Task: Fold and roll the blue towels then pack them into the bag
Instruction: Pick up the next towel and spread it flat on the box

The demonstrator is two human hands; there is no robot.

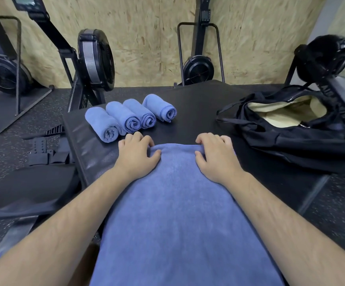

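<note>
A long folded blue towel point(175, 213) lies lengthwise on the black padded bench point(188, 104), running from the far edge toward me. My left hand point(137, 154) and my right hand point(217, 154) sit at its far end, fingers curled over the edge, thumbs on top of the cloth. Several rolled blue towels point(126, 117) lie side by side at the far left of the bench. An open black bag point(291, 129) with a cream lining rests at the right.
Black rowing machines with fan wheels point(95, 58) stand behind the bench against a chipboard wall. Another machine's frame point(328, 79) leans over the bag at the right. Straps and a black mat point(43, 149) lie on the speckled floor to the left.
</note>
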